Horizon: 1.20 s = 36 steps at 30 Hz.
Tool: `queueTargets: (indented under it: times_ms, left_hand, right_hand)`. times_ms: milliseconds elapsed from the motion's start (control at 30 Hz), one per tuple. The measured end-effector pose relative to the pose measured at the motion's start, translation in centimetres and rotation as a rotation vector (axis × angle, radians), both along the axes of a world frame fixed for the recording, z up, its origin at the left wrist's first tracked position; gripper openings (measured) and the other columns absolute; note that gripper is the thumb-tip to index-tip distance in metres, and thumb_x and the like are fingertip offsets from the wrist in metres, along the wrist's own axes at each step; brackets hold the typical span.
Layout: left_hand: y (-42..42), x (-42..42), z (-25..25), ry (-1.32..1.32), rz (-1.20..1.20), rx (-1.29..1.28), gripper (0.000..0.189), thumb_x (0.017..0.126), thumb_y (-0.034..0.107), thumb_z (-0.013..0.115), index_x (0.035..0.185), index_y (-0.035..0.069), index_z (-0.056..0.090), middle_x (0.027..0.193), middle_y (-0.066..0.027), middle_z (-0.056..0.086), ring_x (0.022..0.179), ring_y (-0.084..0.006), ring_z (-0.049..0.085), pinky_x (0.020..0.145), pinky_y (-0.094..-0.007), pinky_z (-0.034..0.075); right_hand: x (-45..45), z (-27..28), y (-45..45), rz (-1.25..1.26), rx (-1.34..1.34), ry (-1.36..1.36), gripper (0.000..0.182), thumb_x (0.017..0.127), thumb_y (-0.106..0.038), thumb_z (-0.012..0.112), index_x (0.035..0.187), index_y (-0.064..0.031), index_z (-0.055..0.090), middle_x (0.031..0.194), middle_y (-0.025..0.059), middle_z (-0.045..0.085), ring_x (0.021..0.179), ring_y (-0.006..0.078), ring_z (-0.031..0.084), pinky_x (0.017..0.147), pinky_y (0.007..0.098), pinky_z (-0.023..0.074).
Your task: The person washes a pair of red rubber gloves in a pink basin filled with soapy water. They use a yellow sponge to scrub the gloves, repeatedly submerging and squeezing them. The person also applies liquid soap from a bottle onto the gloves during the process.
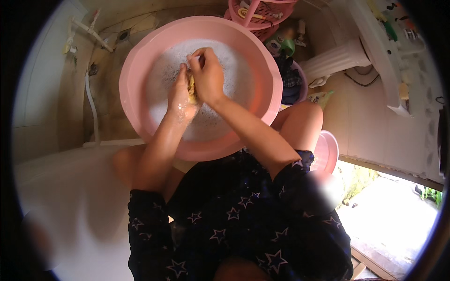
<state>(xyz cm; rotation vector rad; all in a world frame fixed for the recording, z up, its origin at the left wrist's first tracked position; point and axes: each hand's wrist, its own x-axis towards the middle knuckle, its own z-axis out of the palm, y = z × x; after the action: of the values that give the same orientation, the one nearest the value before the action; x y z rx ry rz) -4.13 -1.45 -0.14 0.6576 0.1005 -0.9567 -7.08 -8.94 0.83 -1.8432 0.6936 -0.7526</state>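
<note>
A large pink plastic basin (132,84) stands before me, with foamy, soapy water (235,77) in it. Above the suds, near the basin's middle, my left hand (182,96) is wet and closed around one side of a yellowish, wet cloth (192,87). My right hand (210,75) grips the same cloth from the other side, its fingers curled over the top. Most of the cloth is hidden between my palms, so its shape cannot be told.
A pink rack (249,17) stands beyond the basin, near a green bottle (288,46). Dark clothes (291,82) fill a tub at the right, below a washbasin pedestal (335,58). A smaller pink basin (328,149) is by my right knee. A pale hose (92,109) hangs at the left.
</note>
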Motion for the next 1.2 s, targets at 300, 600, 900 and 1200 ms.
queueTargets:
  times_ms: [300,600,900,1200]
  left_hand:
    - [0.0,-0.7,-0.2,0.065,0.044,0.123,0.035,0.102,0.038,0.041,0.115,0.009,0.055,0.102,-0.0019,0.062,0.092,-0.0132,0.061,0.077,-0.032,0.052]
    - [1.1,6.5,-9.8,-0.091,-0.303,-0.649,0.043,0.102,0.044,0.038,0.115,0.008,0.056,0.102,-0.0029,0.06,0.092,-0.0162,0.059,0.081,-0.0347,0.052]
    - [0.5,1.2,0.8,-0.264,-0.156,0.141,0.032,0.099,0.034,0.049,0.116,0.009,0.058,0.108,-0.005,0.062,0.095,-0.0132,0.061,0.079,-0.0269,0.051]
    - [2.4,3.9,-4.8,-0.162,-0.018,-0.441,0.027,0.098,0.021,0.047,0.119,0.005,0.052,0.109,-0.0039,0.056,0.095,-0.013,0.054,0.081,-0.0282,0.046]
  right_hand:
    - [0.0,-0.4,-0.1,0.028,-0.073,-0.037,0.019,0.089,-0.013,0.06,0.104,-0.0025,0.057,0.075,0.0176,0.058,0.068,0.0323,0.058,0.066,0.0361,0.0481]
    - [-3.6,0.4,5.8,0.259,-0.528,-0.235,0.015,0.085,-0.012,0.062,0.096,-0.0037,0.056,0.089,0.0179,0.059,0.077,0.0343,0.059,0.067,0.0438,0.0491]
    - [1.0,-1.0,-4.9,0.008,0.185,-0.189,0.027,0.095,-0.028,0.059,0.101,-0.0016,0.053,0.082,0.009,0.056,0.066,0.0155,0.052,0.06,0.0296,0.0464]
    - [-4.4,2.5,5.8,0.403,-0.482,-0.166,0.015,0.084,-0.016,0.069,0.08,-0.0073,0.058,0.093,0.0158,0.053,0.082,0.0336,0.055,0.067,0.0392,0.0485]
